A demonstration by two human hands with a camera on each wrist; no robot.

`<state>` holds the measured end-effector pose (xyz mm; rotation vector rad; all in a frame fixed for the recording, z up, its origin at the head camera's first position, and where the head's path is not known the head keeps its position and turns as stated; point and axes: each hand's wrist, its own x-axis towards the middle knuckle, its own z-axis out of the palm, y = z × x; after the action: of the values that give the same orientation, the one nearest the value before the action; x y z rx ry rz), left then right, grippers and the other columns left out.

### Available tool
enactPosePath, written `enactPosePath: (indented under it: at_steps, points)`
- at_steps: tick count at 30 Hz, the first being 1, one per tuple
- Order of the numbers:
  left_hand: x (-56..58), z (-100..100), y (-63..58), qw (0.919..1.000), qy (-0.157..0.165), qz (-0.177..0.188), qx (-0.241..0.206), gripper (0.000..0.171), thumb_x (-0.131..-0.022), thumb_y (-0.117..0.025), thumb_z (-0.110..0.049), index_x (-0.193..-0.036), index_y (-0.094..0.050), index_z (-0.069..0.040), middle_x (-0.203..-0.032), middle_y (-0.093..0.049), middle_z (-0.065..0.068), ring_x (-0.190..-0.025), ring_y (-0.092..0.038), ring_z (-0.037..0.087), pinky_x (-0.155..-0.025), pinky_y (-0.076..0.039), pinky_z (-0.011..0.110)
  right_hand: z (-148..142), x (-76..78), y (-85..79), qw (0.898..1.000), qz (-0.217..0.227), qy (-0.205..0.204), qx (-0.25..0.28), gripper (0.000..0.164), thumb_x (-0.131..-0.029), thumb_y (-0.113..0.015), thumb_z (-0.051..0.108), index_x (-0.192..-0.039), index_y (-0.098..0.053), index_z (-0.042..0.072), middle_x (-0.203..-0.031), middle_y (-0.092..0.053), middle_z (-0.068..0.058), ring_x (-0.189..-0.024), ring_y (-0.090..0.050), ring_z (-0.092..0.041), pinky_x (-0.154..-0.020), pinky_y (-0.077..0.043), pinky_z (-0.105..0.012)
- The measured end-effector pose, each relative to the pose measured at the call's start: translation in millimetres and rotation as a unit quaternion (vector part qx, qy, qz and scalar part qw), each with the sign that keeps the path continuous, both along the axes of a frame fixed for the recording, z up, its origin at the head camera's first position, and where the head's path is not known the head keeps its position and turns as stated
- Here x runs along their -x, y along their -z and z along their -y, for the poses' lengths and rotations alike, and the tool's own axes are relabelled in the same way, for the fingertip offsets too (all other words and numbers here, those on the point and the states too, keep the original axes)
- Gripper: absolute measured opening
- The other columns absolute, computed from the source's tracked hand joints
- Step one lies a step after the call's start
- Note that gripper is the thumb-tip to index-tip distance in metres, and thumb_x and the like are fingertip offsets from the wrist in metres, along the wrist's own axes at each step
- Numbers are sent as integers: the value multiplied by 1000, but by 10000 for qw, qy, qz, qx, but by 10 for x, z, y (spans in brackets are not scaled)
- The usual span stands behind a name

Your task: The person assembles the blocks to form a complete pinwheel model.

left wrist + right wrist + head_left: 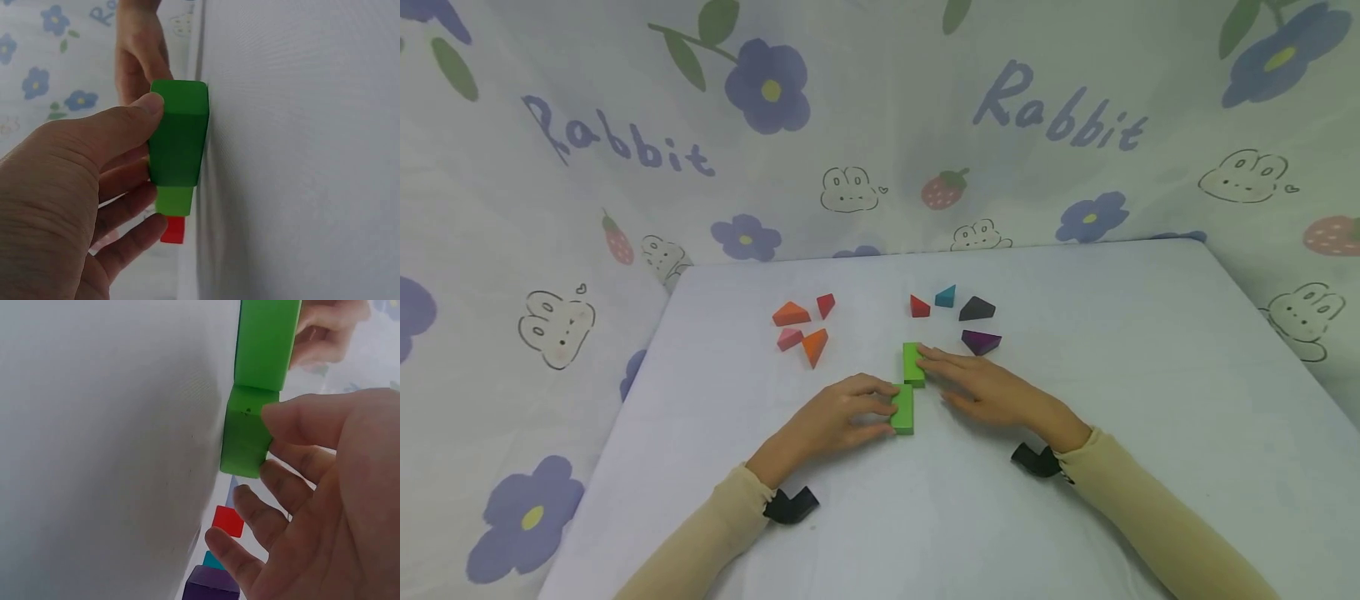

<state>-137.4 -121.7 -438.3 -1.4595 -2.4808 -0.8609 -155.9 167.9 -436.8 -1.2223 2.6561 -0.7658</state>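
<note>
Two green rectangular blocks lie almost end to end in the middle of the white table, slightly offset sideways. My left hand (842, 412) holds the nearer green block (902, 410) from its left side. Its thumb is on the near corner in the left wrist view, fingers spread along the side. To the right of the farther green block (913, 363), my right hand (988, 387) has loosely extended fingers; its index fingertip is at the block's right side. In the head view its thumb is apart from the block. The fingers partly hide the side faces.
At the back left lie an orange block (791, 314), a red block (826, 305), a pink block (789, 338) and an orange triangle (814, 347). Behind my right hand are a red triangle (919, 307), a teal triangle (946, 296), a black block (977, 309) and a purple block (981, 342).
</note>
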Motion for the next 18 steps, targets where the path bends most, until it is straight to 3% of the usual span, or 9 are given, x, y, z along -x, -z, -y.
enactPosePath:
  at_steps: [6, 18]
  points:
    - [-2, -3, -7, 9998, -88, 189, 80, 26, -82, -80, -23, -106, -77, -13, -122, -66, 3, -113, -62, 15, -93, -56, 30, 13, -9, 9, 9999, 6, -81, -70, 59, -96, -60, 13, -151, -39, 19, -161, -28, 3, -145, -35, -17, -115, -36, -50]
    - [-10, 1, -2, 9998, -150, 80, 72, 26, -81, -81, -24, -105, -77, -14, -128, -64, 5, -116, -62, 18, -91, -56, 31, 39, -30, -2, 9996, -72, -207, -192, 61, -95, -60, 13, -151, -37, 17, -162, -25, 0, -143, -40, -20, -113, -38, -50]
